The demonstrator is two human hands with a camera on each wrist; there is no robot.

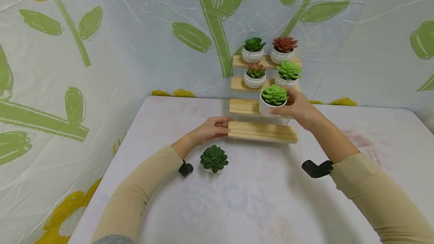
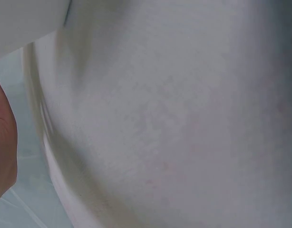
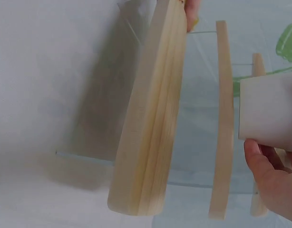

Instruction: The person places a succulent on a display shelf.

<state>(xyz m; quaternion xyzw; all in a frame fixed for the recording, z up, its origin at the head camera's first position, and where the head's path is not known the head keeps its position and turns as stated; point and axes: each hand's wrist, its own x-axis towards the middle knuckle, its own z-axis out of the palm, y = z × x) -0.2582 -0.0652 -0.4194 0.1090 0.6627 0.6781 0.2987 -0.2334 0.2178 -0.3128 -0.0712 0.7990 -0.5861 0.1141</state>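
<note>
My right hand [image 1: 301, 109] grips a white pot with a bright green succulent [image 1: 274, 95], level with the third tier of a wooden plant stand. In the right wrist view, the thumb presses the white pot [image 3: 267, 111] near its base, and the pot is just beside the shelf edges. The left hand [image 1: 211, 129] holds the left end of the lowest wooden shelf [image 1: 262, 131], fingertips at its edge. Close to that forearm, a dark green succulent [image 1: 214, 158] in a white pot stands on the table. Only a sliver of the left hand [image 2: 3, 142] shows in the left wrist view.
The top shelf [image 1: 268, 62] bears a green and a red potted succulent [image 1: 284, 46]. On the second shelf [image 1: 239, 83] stand a brownish one [image 1: 255, 74] and a light green one [image 1: 289, 72]. A flower-printed cloth [image 1: 135, 29] hangs behind the table.
</note>
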